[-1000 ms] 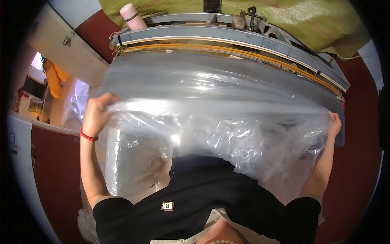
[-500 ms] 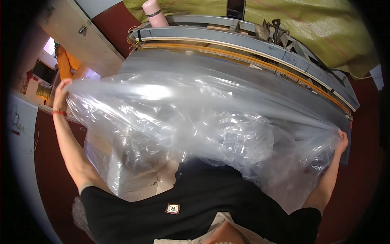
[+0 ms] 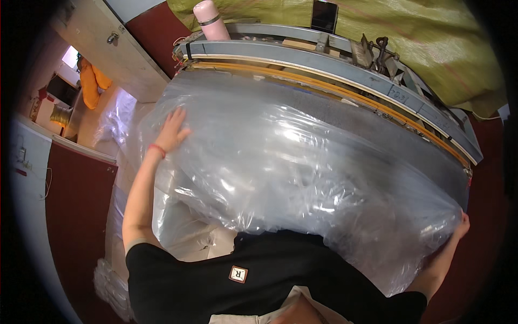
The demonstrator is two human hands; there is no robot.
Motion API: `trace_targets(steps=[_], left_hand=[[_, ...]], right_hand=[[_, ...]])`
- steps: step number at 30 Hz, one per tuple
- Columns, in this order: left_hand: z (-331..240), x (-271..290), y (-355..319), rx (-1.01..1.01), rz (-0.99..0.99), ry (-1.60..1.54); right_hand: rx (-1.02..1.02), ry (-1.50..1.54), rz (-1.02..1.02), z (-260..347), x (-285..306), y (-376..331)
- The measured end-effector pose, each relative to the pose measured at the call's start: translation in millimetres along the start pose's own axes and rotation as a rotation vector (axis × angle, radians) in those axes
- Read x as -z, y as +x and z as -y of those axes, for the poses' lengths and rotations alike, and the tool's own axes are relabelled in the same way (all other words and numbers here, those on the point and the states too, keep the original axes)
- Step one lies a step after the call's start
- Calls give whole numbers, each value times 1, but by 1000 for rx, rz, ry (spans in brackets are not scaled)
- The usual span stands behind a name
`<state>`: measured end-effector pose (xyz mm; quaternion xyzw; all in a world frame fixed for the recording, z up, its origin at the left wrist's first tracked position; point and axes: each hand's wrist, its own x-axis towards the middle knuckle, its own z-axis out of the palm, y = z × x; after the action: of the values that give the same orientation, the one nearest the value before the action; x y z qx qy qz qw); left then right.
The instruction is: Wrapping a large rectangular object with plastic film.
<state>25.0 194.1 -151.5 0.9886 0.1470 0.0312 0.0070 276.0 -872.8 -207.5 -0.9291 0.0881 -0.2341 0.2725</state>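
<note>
Head view: hands and plastic film at a grey worktop, clock positions being taken from the centre of the view. The bare left hand (image 3: 171,131), at ten o'clock, lies palm down with its fingers spread and its thumb apart; it rests on the film and has no grip on it. The bare right hand (image 3: 462,224), between three and four o'clock, has its fingers drawn together, pinching the film's outer corner; the exact placing of the fingertips is too small to tell. Between the hands extends the wide, creased sheet of clear, glossy plastic film (image 3: 253,156), which occupies the centre and hangs toward the wearer at six o'clock. A red beaded bracelet (image 3: 157,150) encircles the left wrist. Beyond the film, toward one o'clock, a strip of the dark grey, flat worktop (image 3: 388,136) is exposed. Its far side is bordered by a long orange-yellow strip (image 3: 270,72) and, farther out, a grey metal beam (image 3: 302,58). A pale pink cylindrical bottle (image 3: 211,24) with a dark band stands at eleven o'clock. A yellow-green woven sheet (image 3: 421,48) forms the backdrop from twelve to two o'clock.
</note>
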Motion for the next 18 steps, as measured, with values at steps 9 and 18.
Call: trace_targets(steps=[9, 18], left_hand=[[-119, 47, 47, -260, -622, 51], [-89, 48, 98, -97, -112, -615]], right_hand=[[-273, 15, -90, 15, 2, -15], [-179, -20, -105, 26, -4, -21]])
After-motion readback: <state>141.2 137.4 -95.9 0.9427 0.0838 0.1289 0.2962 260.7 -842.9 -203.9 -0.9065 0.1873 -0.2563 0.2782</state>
